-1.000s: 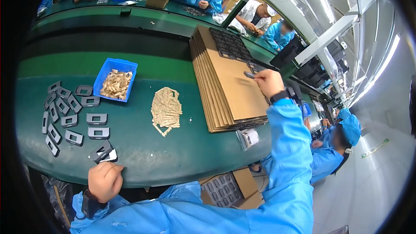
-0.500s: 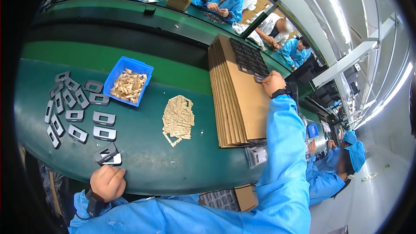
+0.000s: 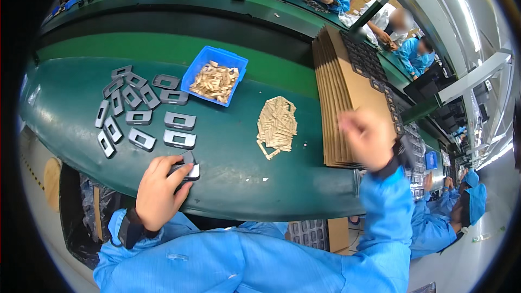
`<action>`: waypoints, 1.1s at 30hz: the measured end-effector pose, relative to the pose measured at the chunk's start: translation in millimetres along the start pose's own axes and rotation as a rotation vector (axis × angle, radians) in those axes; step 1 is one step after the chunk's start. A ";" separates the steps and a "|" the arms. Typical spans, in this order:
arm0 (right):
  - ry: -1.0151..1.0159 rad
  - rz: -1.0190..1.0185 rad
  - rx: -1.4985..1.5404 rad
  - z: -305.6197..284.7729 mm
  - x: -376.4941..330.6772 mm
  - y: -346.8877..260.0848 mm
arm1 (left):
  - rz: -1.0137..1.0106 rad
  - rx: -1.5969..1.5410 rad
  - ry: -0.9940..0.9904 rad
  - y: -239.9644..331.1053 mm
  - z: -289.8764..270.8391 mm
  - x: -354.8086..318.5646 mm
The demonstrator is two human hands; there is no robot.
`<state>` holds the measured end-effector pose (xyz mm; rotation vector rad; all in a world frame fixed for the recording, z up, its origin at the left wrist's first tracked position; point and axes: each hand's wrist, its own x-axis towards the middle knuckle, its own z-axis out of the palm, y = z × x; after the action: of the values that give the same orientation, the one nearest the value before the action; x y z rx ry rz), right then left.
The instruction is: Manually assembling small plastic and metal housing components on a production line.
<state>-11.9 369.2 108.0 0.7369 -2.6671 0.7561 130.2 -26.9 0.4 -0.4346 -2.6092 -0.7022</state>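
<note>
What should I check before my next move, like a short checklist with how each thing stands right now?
1. Left hand over a grey frame: ok.
2. Right hand empty: cannot tell, it is blurred.
3. Right hand touching the cardboard stack: cannot tell from this view.
4. Blue bin upright: ok, pale pieces inside.
5. Pale strip pile apart from the other grey frames: ok.
6. Those frames in neat rows: not ok, mostly scattered at angles.

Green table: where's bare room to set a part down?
Bare green table between the grey frames and beige strip pile, below the blue bin; also left of the frames. A narrower gap separates pile and cardboard stack. Crowded: the frame cluster left of the bin.
</note>
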 end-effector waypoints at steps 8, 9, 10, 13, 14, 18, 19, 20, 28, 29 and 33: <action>0.155 0.069 -0.178 137.1 -23.3 11.4 | 0.214 0.070 -0.208 -6.0 10.1 9.2; 0.136 0.154 -0.126 145.3 -21.2 27.1 | 0.220 0.060 -0.229 -4.4 12.5 12.5; 0.116 0.237 -0.072 150.1 -18.8 37.4 | 0.220 0.071 -0.228 -2.6 15.3 14.6; 0.002 0.296 -0.083 153.5 -10.1 46.5 | 0.262 -0.039 -0.287 3.0 24.7 20.6; 0.008 0.292 -0.077 153.9 -8.3 45.8 | 0.262 -0.031 -0.285 5.7 26.4 23.8; 0.060 0.308 -0.067 157.1 -5.0 48.0 | 0.385 -0.039 -0.226 21.0 21.5 55.2; 0.104 0.285 -0.102 157.3 -6.5 48.4 | 0.414 -0.087 -0.176 24.6 15.7 67.3; 0.109 0.279 -0.104 156.8 -6.3 47.3 | 0.442 -0.133 -0.126 26.7 11.1 79.7; 0.273 0.135 -0.265 150.3 -6.0 30.2 | 0.256 -0.548 -0.063 14.3 38.8 157.0; 0.282 0.116 -0.260 147.8 -6.9 22.8 | 0.252 -0.557 -0.066 9.5 47.0 158.1; 0.175 0.148 -0.146 132.1 -11.1 1.5 | 0.061 -0.734 -0.017 -6.7 79.5 150.6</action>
<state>-19.0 302.0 -6.1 0.4197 -2.6035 0.6212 -27.2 38.4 3.0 -0.7182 -2.2589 -1.6321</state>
